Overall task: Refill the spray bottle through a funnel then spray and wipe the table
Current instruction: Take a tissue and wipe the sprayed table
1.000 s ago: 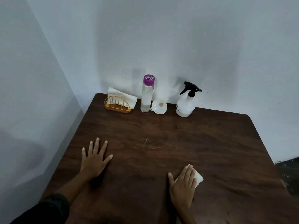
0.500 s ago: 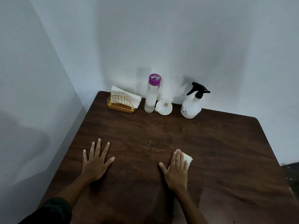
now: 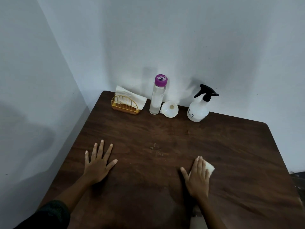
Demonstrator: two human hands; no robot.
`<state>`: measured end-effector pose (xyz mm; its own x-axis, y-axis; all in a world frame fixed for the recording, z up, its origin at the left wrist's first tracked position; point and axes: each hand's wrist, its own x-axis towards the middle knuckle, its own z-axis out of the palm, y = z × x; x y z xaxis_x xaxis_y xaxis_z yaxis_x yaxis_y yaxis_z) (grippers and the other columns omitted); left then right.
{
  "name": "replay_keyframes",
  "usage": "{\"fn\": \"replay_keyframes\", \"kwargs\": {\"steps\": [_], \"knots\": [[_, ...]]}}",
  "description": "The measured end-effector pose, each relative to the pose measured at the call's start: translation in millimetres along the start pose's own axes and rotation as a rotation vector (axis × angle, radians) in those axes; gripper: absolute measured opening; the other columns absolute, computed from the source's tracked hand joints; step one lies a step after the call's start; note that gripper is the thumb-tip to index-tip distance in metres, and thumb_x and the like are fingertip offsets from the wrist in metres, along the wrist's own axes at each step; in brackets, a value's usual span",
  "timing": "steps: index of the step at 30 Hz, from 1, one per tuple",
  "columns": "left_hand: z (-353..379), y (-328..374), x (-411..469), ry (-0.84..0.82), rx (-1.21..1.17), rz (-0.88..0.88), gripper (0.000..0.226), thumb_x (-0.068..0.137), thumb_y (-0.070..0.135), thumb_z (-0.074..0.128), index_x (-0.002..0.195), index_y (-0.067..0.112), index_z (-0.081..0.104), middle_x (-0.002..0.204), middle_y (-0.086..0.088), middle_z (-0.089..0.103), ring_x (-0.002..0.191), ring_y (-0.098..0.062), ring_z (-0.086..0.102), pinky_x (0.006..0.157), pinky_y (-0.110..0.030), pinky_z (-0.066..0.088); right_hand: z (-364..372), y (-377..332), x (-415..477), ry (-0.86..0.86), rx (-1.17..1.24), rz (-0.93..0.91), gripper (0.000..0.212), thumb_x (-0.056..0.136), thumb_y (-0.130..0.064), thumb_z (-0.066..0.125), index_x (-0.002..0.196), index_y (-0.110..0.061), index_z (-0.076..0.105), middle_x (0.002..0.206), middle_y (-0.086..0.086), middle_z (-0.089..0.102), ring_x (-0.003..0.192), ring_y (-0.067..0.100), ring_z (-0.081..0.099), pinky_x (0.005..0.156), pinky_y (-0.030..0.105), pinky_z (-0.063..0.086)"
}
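Observation:
My right hand (image 3: 197, 178) lies flat with straight fingers on a white tissue (image 3: 209, 167), pressing it onto the dark wooden table (image 3: 165, 129); only the tissue's right corner shows. My left hand (image 3: 97, 162) rests flat on the table with fingers spread, holding nothing. At the back by the wall stand the white spray bottle (image 3: 198, 108) with a black trigger head, a white funnel (image 3: 170, 109) lying on the table, and a clear bottle (image 3: 157, 95) with a purple cap.
A yellow wire napkin holder (image 3: 126, 105) with white tissues sits at the back left corner. Walls close the table at the back and left. A few small crumbs (image 3: 156, 149) lie mid-table. The table's right edge drops to the floor.
My right hand slid the tissue up and left toward the middle of the table, then back to the right. My left hand stayed where it was.

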<state>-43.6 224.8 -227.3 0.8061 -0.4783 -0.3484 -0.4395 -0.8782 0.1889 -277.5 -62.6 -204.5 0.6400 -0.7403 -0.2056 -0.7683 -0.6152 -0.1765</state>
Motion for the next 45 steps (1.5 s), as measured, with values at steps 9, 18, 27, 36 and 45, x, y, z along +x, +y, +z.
{"fn": "replay_keyframes", "kwargs": {"steps": [9, 18, 27, 36, 45], "knots": [[-3, -2, 3, -0.073, -0.011, 0.002, 0.075, 0.088, 0.067, 0.023, 0.134, 0.037, -0.028, 0.149, 0.004, -0.033, 0.141, -0.022, -0.027, 0.113, -0.053, -0.011, 10, -56, 19, -0.086, 0.011, -0.302, 0.086, 0.089, -0.066, 0.024, 0.147, -0.012, -0.009, 0.155, -0.002, -0.017, 0.144, 0.014, -0.017, 0.117, 0.038, -0.008], [-3, 0, 2, -0.054, 0.004, -0.003, 0.083, 0.070, 0.084, -0.005, 0.135, 0.037, -0.027, 0.147, 0.004, -0.035, 0.141, -0.021, -0.025, 0.113, -0.053, -0.009, -7, 26, 34, -0.071, -0.023, -0.208, 0.084, 0.091, -0.058, 0.034, 0.148, -0.012, -0.007, 0.159, 0.002, -0.008, 0.144, 0.011, -0.012, 0.119, 0.039, 0.001], [-3, -3, 3, -0.112, 0.022, -0.009, 0.076, 0.082, 0.076, 0.012, 0.133, 0.040, -0.032, 0.146, 0.004, -0.040, 0.135, -0.018, -0.034, 0.113, -0.054, -0.010, -14, -46, 101, -0.083, -0.001, -0.158, 0.083, 0.092, -0.060, 0.027, 0.148, -0.006, -0.003, 0.159, 0.008, -0.007, 0.146, 0.020, -0.009, 0.118, 0.044, 0.000], [-3, -6, 7, -0.167, 0.000, 0.004, 0.080, 0.067, 0.080, -0.002, 0.131, 0.043, -0.034, 0.136, 0.007, -0.050, 0.129, -0.016, -0.040, 0.111, -0.052, -0.014, 1, -1, 48, -0.132, -0.124, -0.458, 0.086, 0.082, -0.072, 0.012, 0.143, -0.019, -0.019, 0.154, -0.005, -0.020, 0.141, 0.008, -0.023, 0.116, 0.032, -0.010], [-2, -6, 6, -0.179, 0.029, 0.004, 0.074, 0.087, 0.070, 0.017, 0.127, 0.043, -0.039, 0.134, 0.007, -0.052, 0.129, -0.018, -0.042, 0.111, -0.053, -0.014, -20, -32, 122, -0.064, -0.005, -0.188, 0.081, 0.093, -0.056, 0.031, 0.149, -0.007, -0.001, 0.160, 0.007, -0.004, 0.146, 0.018, -0.008, 0.119, 0.044, 0.002]]}}
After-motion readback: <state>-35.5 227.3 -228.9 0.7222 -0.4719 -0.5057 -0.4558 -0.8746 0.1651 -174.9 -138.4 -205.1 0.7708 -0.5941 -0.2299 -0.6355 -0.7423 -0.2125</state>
